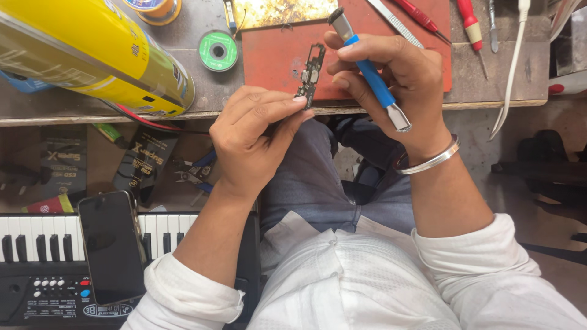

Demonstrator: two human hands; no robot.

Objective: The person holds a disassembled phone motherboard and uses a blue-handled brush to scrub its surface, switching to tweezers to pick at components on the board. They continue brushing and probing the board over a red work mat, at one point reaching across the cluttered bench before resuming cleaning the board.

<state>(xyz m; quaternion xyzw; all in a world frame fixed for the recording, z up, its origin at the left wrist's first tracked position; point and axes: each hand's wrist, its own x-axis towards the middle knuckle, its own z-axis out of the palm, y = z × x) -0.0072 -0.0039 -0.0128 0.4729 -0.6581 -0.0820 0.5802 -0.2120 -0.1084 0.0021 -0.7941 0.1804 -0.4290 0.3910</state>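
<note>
Pinching the small black circuit board (310, 74) between thumb and fingertips of our left hand (254, 137), we hold it upright at the bench edge (79, 116), over the red mat (275, 58). Our right hand (397, 79) is closed around a blue-handled brush tool (367, 67), its tip above the board. Judging by this, cleaning is underway; bringing the tip down calls for light strokes. A yellow spray can (92, 52) lies capped, contents hidden.

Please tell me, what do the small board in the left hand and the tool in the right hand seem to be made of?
The small board looks like a dark, matte printed circuit board with small metal parts that glint. The tool seems to have a blue, smooth handle, probably plastic or rubber, with shiny silver metal at both ends. The left hand pinches the board; the right hand grips the tool.
</note>
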